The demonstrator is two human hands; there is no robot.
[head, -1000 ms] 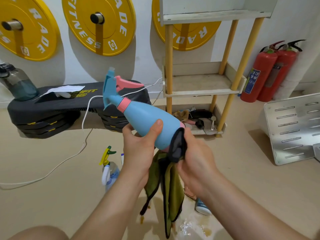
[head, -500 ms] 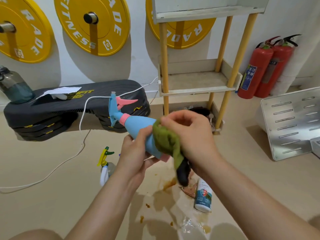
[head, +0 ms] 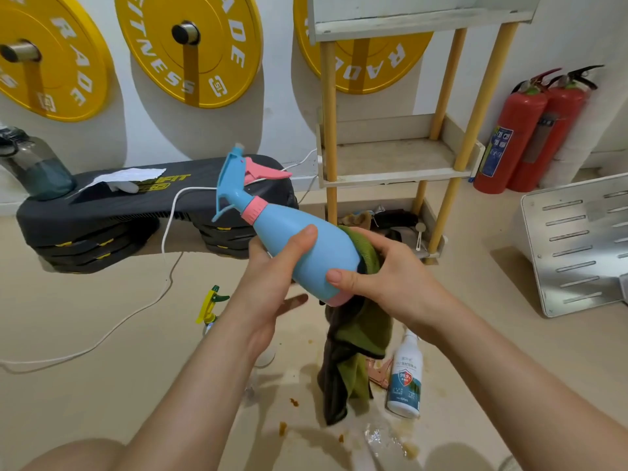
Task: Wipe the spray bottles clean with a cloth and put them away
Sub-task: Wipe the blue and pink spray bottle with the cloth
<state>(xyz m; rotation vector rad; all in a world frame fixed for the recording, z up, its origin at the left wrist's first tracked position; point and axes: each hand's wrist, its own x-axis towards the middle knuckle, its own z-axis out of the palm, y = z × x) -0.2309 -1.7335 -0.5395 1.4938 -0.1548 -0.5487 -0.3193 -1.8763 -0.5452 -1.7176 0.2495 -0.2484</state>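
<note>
Blue bottle (head: 299, 246) gripped by L hand (head: 272, 277); cloth (head: 360, 334) clutched round its base by R hand (head: 387, 270), wiping prob. unfinished. Yellow-topped bottle (head: 211, 302) & white bottle (head: 406, 375) left on floor (head: 85, 385), not yet put away.

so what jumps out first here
The blue spray bottle, held mid-frame by the left hand while the right hand holds a green cloth against its base. Behind, big yellow weight plates hang on the wall, and two red fire extinguishers stand at far right.
</note>
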